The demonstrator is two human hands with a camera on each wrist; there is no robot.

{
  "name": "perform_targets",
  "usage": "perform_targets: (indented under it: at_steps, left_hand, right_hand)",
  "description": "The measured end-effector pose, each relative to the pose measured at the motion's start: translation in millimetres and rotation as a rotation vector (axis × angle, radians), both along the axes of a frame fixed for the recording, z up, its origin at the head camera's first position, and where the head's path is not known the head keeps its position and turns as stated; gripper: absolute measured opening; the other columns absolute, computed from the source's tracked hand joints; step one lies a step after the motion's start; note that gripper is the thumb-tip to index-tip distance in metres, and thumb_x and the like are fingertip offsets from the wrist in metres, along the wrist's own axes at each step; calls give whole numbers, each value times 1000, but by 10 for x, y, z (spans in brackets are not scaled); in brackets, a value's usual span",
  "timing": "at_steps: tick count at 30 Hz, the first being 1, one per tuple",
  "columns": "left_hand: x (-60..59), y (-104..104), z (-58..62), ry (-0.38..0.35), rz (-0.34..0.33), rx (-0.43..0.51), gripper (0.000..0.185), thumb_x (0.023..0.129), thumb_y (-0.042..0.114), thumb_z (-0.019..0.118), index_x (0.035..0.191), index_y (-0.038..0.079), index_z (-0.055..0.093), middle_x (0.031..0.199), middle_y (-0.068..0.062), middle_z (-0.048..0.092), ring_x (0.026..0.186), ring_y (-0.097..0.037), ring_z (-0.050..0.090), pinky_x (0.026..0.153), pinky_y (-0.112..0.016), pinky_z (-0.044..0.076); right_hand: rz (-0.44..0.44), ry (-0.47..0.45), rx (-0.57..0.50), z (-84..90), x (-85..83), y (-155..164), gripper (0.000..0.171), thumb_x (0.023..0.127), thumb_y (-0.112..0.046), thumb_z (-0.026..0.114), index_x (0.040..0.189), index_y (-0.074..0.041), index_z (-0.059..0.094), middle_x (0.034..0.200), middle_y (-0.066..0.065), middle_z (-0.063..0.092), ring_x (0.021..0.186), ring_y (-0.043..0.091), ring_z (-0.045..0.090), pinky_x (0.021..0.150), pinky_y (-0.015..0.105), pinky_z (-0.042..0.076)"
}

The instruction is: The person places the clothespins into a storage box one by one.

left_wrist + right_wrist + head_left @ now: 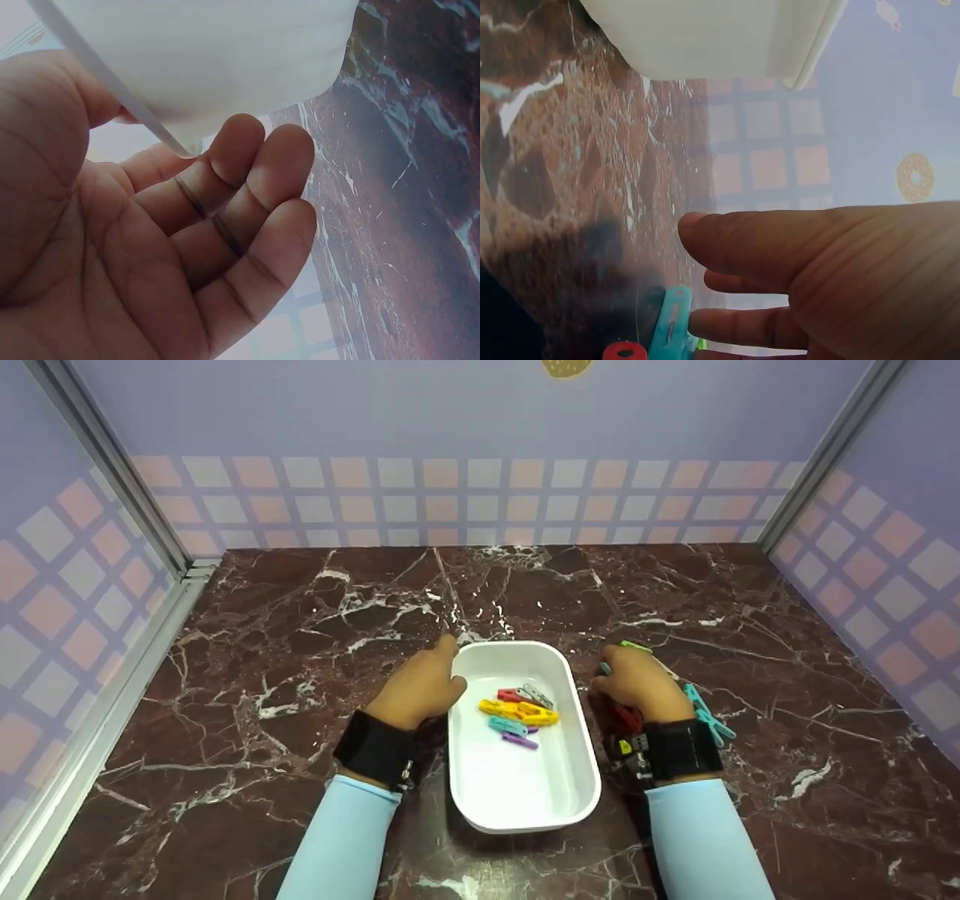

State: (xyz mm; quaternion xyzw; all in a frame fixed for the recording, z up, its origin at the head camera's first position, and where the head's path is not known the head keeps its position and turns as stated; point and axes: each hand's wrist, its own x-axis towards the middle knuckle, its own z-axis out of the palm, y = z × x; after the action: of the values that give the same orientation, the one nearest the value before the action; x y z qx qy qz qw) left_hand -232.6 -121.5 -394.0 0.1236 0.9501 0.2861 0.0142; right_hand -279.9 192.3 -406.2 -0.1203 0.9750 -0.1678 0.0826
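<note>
A white tray (586,780) sits at the middle of the marble table and holds several clothespins (520,710) in red, grey, yellow, teal and purple. My left hand (421,685) lies against the tray's left rim. In the left wrist view its fingers (247,195) are relaxed, and the tray's edge (150,124) touches them. My right hand (636,682) rests on the table right of the tray, over loose pegs. In the right wrist view its fingertips (720,326) touch a teal peg (670,327), while the thumb (735,244) stays straight.
More pegs lie around the right hand: a green one (636,646), a teal pair (709,717), a red one (627,718) and a dark one (621,747). Tiled walls close in the table on three sides. Bare marble (255,690) stretches to the left.
</note>
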Motion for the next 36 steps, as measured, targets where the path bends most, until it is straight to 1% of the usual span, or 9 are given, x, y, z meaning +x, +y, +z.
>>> perform_targets:
  at_steps: [3, 10, 15, 17, 20, 23, 27, 32, 36]
  left_hand:
    - [4, 1, 4, -4, 5, 5, 35, 87, 15, 59, 118, 3, 47, 97, -23, 67, 87, -35, 65, 81, -49, 51]
    - [-2, -1, 1, -6, -1, 7, 36, 87, 15, 59, 119, 2, 47, 97, -22, 67, 87, -35, 65, 81, -49, 51]
    - [-8, 1, -4, -10, 3, -4, 35, 88, 15, 59, 119, 2, 47, 100, -22, 67, 89, -35, 64, 83, -49, 51]
    - [-11, 3, -3, -12, 3, -5, 36, 88, 15, 59, 119, 2, 47, 99, -22, 67, 89, -35, 64, 83, -49, 51]
    - [-13, 5, 0, -14, 1, -2, 35, 88, 15, 58, 119, 2, 47, 99, -21, 66, 89, -34, 64, 82, -48, 51]
    - [-14, 5, 2, -18, 3, -6, 35, 88, 15, 58, 120, 3, 47, 99, -21, 67, 89, -33, 64, 83, -48, 50]
    - [-15, 9, 1, -13, 4, -7, 36, 88, 15, 58, 120, 3, 47, 99, -21, 67, 90, -34, 64, 83, -48, 50]
    - [-24, 14, -2, 6, -3, -8, 34, 87, 14, 59, 117, 3, 47, 96, -22, 66, 87, -35, 64, 82, -49, 51]
    - [-24, 14, -5, -2, 2, -2, 34, 87, 14, 59, 117, 3, 47, 96, -21, 66, 86, -34, 64, 81, -48, 51]
  right_hand:
    - [24, 8, 2, -10, -4, -28, 33, 89, -18, 66, 115, 3, 62, 98, 18, 66, 87, 33, 61, 83, 52, 49]
    - [84, 5, -43, -50, -4, -98, 39, 86, -12, 67, 122, 2, 63, 101, 15, 69, 88, 30, 63, 83, 49, 50]
    - [151, 15, -96, -85, -1, -136, 33, 82, -8, 68, 114, -3, 69, 85, 7, 67, 76, 25, 60, 74, 44, 50]
    - [155, 26, -113, -90, -2, -143, 32, 80, -8, 69, 112, -3, 69, 80, 5, 65, 72, 24, 57, 72, 43, 49]
    - [140, 51, -123, -90, -3, -139, 33, 78, -8, 70, 110, 0, 68, 82, 7, 66, 74, 25, 58, 74, 45, 49]
    - [122, 34, -112, -95, -3, -125, 34, 80, -17, 73, 107, 2, 65, 85, 10, 66, 77, 27, 59, 76, 47, 49]
    - [108, 4, -59, -101, 3, -116, 36, 81, -27, 75, 100, 1, 63, 84, 10, 64, 76, 27, 57, 72, 45, 47]
    - [99, -18, -34, -99, 11, -109, 24, 80, -18, 73, 93, 0, 62, 81, 8, 61, 73, 27, 55, 67, 42, 46]
    - [84, -26, -53, -64, 23, -114, 21, 80, -9, 68, 98, 0, 63, 87, 10, 63, 77, 28, 57, 71, 43, 47]
